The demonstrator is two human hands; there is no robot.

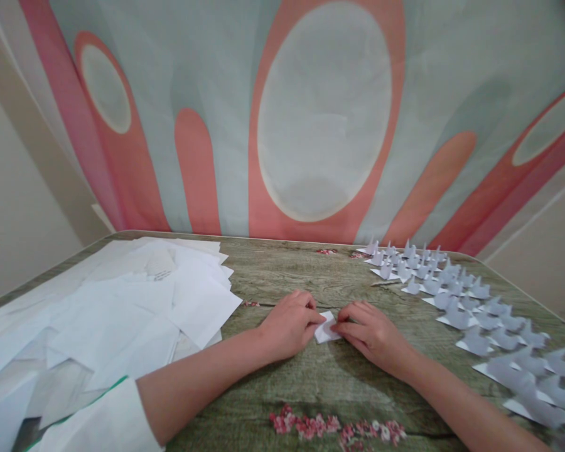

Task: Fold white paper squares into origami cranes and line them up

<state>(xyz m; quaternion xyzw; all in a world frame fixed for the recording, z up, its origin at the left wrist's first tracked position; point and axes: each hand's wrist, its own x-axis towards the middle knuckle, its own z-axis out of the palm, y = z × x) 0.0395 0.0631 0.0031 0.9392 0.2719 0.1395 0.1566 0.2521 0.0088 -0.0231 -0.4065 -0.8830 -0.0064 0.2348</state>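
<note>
A small folded piece of white paper point(327, 329) lies on the table between my two hands. My left hand point(292, 323) is closed, its thumb and fingertips on the paper's left edge. From the other side, my right hand point(371, 331) pinches the right edge with thumb and fingers. The paper's layers are too small to make out. Off to the right stand rows of folded white paper birds point(475, 342), several in each row. Left of my left hand spreads a heap of loose white paper sheets point(122, 307).
The wood-patterned table point(287, 389) carries printed pink blossoms near its front. Some sheets in the heap overlap unevenly, and my left forearm passes over its near edge. A wall covering point(230, 125) with coral shapes rises right behind the table's back edge.
</note>
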